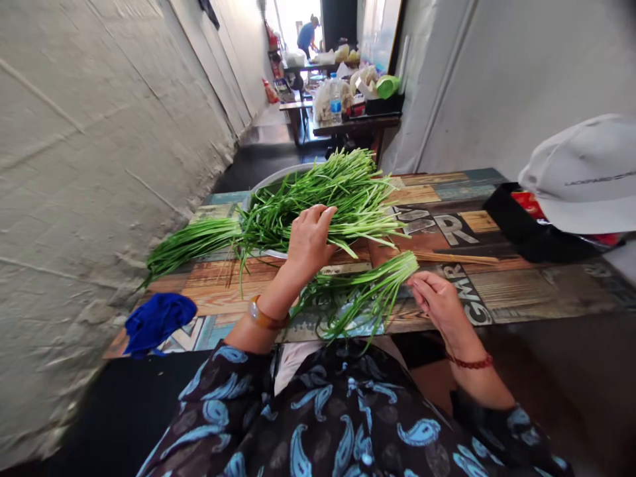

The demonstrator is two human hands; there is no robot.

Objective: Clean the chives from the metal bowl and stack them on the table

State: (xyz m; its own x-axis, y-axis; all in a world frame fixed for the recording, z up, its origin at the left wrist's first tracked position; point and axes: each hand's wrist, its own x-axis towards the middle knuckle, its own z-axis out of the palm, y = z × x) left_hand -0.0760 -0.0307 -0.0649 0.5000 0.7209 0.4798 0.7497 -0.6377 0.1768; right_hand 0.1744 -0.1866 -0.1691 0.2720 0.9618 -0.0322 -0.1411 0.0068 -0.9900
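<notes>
My left hand (pixel 311 242) lies on the heap of green garlic chives (pixel 342 179), fingers curled into the stalks at its near side; the fingertips are hidden. The heap fills a metal basin (pixel 265 179), its pale cut ends pointing right. In front of it, a smaller bunch of chives (pixel 368 285) rests on the table, leaves toward me. Beside that bunch's cut ends is my right hand (pixel 437 301), thumb and fingers pinched together; whatever is between them is too small to make out. Thin wooden skewers (pixel 457 258) lie just beyond it.
Another chive bunch (pixel 193 245) lies left of the basin on the patchwork wooden table (pixel 218 291). A blue cloth (pixel 159 321) sits at the near left edge. At right, a white cap (pixel 581 172) rests on a black box (pixel 527 228). Farther back, a person (pixel 308 34) stands beyond loaded tables.
</notes>
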